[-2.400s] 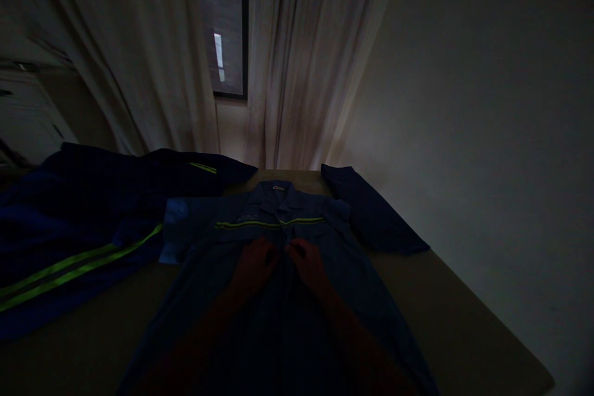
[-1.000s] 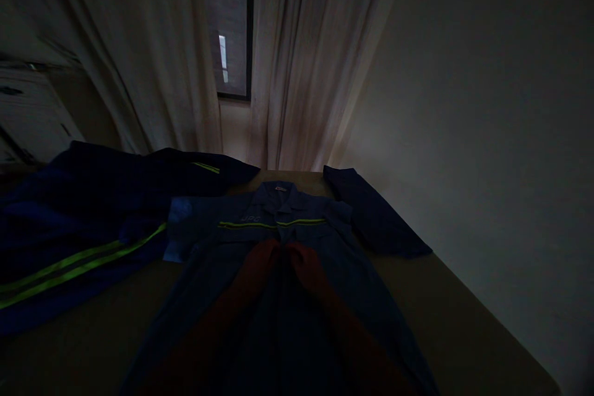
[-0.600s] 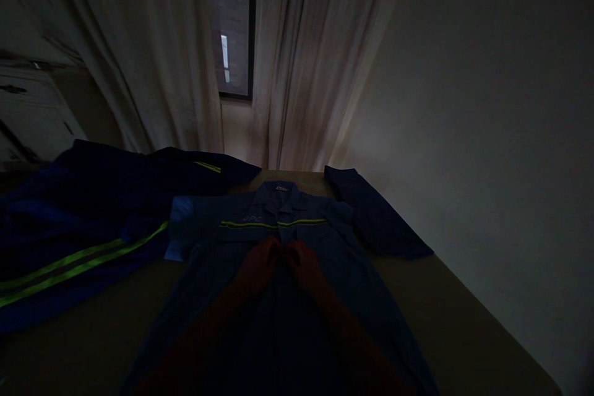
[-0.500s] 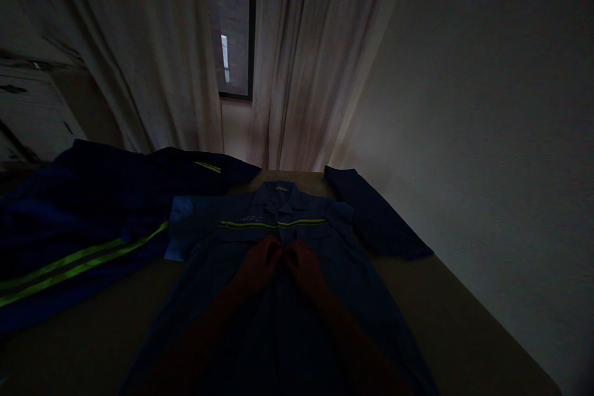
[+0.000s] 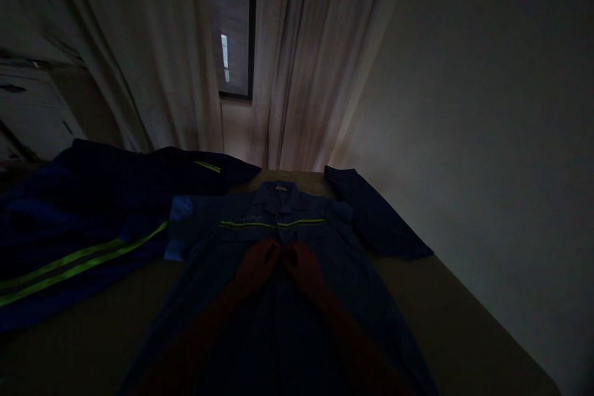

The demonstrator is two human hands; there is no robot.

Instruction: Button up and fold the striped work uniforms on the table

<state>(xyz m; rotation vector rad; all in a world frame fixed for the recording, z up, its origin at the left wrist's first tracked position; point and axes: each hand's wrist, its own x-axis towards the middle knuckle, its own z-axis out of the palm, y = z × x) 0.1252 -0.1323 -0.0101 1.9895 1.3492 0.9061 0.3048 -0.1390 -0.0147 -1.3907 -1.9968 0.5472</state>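
Note:
A blue work shirt (image 5: 334,260) with a yellow-green reflective chest stripe lies flat, front up, on a tan table (image 5: 440,309), collar away from me. My left hand (image 5: 256,265) and my right hand (image 5: 301,266) sit side by side on the shirt's front placket, just below the stripe. Both hands have their fingers curled and pinched on the placket edges. The room is dim, so what lies between the fingertips is hidden.
A heap of dark blue garments (image 5: 83,216) with reflective stripes covers the table's left side. A folded dark blue piece (image 5: 375,216) lies at the far right. Pale curtains (image 5: 301,55) and a dark window (image 5: 229,18) stand behind; a wall (image 5: 487,105) runs along the right.
My hands slid up the placket toward the stripe, then came back down slightly. They stay pinched together on the shirt front. The shirt and the other garments have not moved.

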